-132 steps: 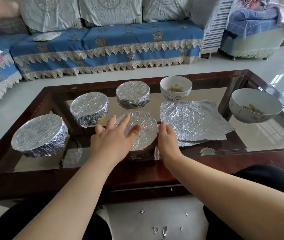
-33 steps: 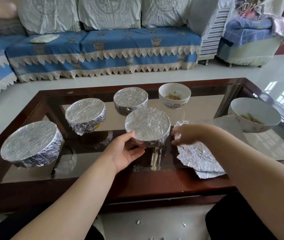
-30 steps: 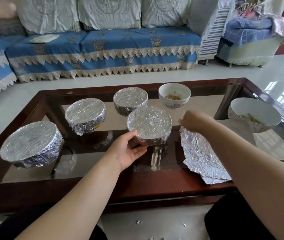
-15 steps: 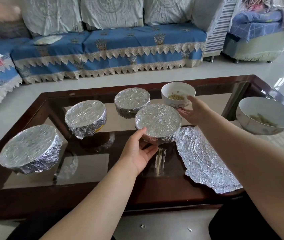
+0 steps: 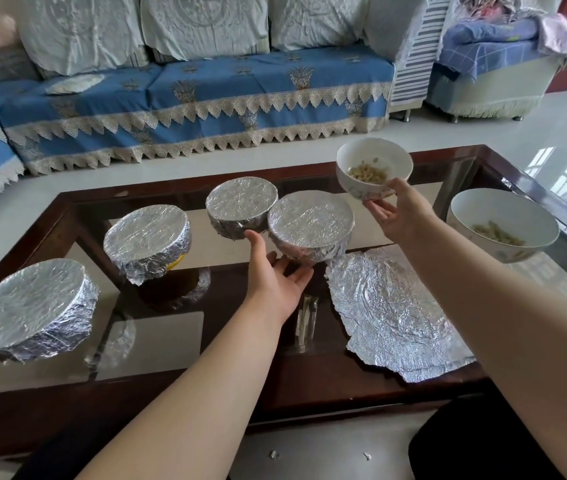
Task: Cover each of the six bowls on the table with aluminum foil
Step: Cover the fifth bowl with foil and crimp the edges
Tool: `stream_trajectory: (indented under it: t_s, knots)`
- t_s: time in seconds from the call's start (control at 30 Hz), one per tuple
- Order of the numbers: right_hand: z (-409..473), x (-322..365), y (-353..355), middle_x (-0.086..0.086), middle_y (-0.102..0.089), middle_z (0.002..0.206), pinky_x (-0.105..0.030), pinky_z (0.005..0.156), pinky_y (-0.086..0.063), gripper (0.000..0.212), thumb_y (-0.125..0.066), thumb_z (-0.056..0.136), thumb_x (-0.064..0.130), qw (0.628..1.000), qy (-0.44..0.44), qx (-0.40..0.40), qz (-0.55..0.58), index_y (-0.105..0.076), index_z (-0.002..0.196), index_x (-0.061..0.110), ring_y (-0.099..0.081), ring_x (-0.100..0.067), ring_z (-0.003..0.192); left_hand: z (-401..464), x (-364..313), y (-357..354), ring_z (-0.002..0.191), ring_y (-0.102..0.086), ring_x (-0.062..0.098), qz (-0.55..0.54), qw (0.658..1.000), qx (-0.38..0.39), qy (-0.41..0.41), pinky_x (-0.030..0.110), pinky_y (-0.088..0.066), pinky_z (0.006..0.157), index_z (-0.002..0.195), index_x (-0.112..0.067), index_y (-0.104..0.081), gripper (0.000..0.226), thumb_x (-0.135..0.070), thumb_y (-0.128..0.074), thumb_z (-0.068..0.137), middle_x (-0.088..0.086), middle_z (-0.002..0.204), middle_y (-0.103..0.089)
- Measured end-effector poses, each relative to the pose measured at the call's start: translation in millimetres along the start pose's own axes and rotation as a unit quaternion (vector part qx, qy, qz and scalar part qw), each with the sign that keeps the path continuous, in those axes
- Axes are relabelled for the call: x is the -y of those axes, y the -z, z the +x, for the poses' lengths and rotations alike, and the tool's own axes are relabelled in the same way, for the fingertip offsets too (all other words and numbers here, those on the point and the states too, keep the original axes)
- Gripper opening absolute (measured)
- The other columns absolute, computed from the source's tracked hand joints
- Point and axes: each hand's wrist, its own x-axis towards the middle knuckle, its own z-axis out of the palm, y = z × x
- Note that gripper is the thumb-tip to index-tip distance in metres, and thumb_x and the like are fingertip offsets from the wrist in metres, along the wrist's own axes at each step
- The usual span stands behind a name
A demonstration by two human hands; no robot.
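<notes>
While the left hand cups a foil-covered bowl, right fingers lift an uncovered bowl.

Head view, single camera: worn on the person's head, wide-angle, facing forward and down over the near edge of the table toward the sofa beyond; close range.

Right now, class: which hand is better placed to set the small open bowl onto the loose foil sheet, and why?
Right. The right hand already holds the small open bowl above the foil sheet; the left hand supports a covered bowl.
</notes>
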Motion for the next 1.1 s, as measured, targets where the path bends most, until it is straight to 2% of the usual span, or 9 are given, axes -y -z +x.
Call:
stream_trajectory:
  t_s: [0.2,0.27,0.43,0.53,0.67,0.77,0.9,1.03,1.1]
  knots:
    - [-38,26,13,-0.027,-0.063,0.102,-0.038,0.085,-0.058,0.040,-0.066,0.087,0.011,0.998,-0.005,0.042,0.040,-0.048,0.122,0.009,-0.069,-0.036,0.098,24,11,-18,0.120,-0.054,0.048,-0.012,0.999,0.047,0.013,0.050,-0.046,0.104,0.154,-0.014,-0.023,0.099,-0.084,-0.036,0.084,0.008,0.143,-0.053]
    - [-49,27,18,-0.029,-0.063,0.104,-0.039,0.083,-0.059,0.045,-0.066,0.086,0.009,0.997,-0.017,0.065,0.043,-0.048,0.127,0.007,-0.070,-0.037,0.095,35,13,-24,0.121,-0.053,0.050,-0.018,0.998,0.052,0.015,0.050,-0.047,0.102,0.155,-0.013,-0.023,0.101,-0.084,-0.036,0.084,0.007,0.143,-0.054]
    - [-70,23,21,-0.031,-0.064,0.108,-0.039,0.070,-0.061,0.047,-0.066,0.086,0.010,0.993,-0.052,0.107,0.019,-0.047,0.129,0.005,-0.071,-0.037,0.091,46,14,-44,0.139,-0.033,0.051,-0.082,0.996,0.041,0.004,0.058,-0.029,0.116,0.153,-0.011,-0.022,0.093,-0.076,-0.042,0.089,0.014,0.153,-0.041]
    - [-80,19,21,-0.032,-0.063,0.114,-0.040,0.073,-0.060,0.047,-0.065,0.087,0.012,0.990,-0.065,0.125,-0.010,-0.045,0.129,0.005,-0.069,-0.037,0.098,52,10,-48,0.139,-0.033,0.051,-0.107,0.994,0.021,-0.011,0.060,-0.029,0.115,0.152,-0.012,-0.021,0.092,-0.073,-0.046,0.089,0.019,0.153,-0.038]
    - [-92,9,18,-0.032,-0.062,0.117,-0.039,0.076,-0.058,0.042,-0.062,0.090,0.015,0.982,-0.085,0.153,-0.069,-0.045,0.128,0.006,-0.068,-0.035,0.097,45,2,-38,0.134,-0.046,0.044,0.028,0.999,-0.027,-0.012,0.051,-0.035,0.115,0.153,-0.011,-0.023,0.079,-0.066,-0.035,0.098,0.017,0.152,-0.043]
    - [-102,-5,14,-0.030,-0.063,0.116,-0.039,0.075,-0.058,0.035,-0.060,0.092,0.018,0.972,-0.113,0.169,-0.120,-0.044,0.122,0.008,-0.068,-0.033,0.086,25,-12,-23,0.121,-0.057,0.035,0.186,0.980,-0.064,-0.003,0.044,-0.047,0.098,0.151,-0.009,-0.033,0.061,-0.050,-0.029,0.106,0.013,0.143,-0.053]
    - [-124,-38,10,-0.031,-0.062,0.107,-0.035,0.070,-0.057,0.013,-0.056,0.093,0.014,0.954,-0.164,0.178,-0.176,-0.048,0.103,0.011,-0.068,-0.032,0.076,-17,-42,-6,0.101,-0.064,0.029,0.301,0.949,-0.088,-0.004,0.045,-0.053,0.077,0.117,-0.017,-0.059,0.042,-0.045,-0.029,0.107,0.010,0.115,-0.066]
    - [-141,-71,18,-0.030,-0.060,0.106,-0.034,0.067,-0.058,0.031,-0.053,0.091,0.009,0.937,-0.220,0.174,-0.210,-0.046,0.121,0.005,-0.069,-0.033,0.071,-48,-67,16,0.092,-0.066,0.031,0.369,0.927,-0.050,0.045,0.047,-0.057,0.071,0.111,-0.023,-0.063,0.058,-0.062,-0.020,0.103,0.015,0.107,-0.068]
    - [-149,-81,21,-0.029,-0.060,0.104,-0.034,0.069,-0.057,0.024,-0.050,0.092,0.008,0.929,-0.229,0.182,-0.225,-0.048,0.116,0.005,-0.066,-0.034,0.079,-55,-73,27,0.094,-0.068,0.031,0.402,0.913,-0.031,0.065,0.046,-0.058,0.069,0.114,-0.028,-0.065,0.066,-0.068,-0.013,0.100,0.014,0.109,-0.070]
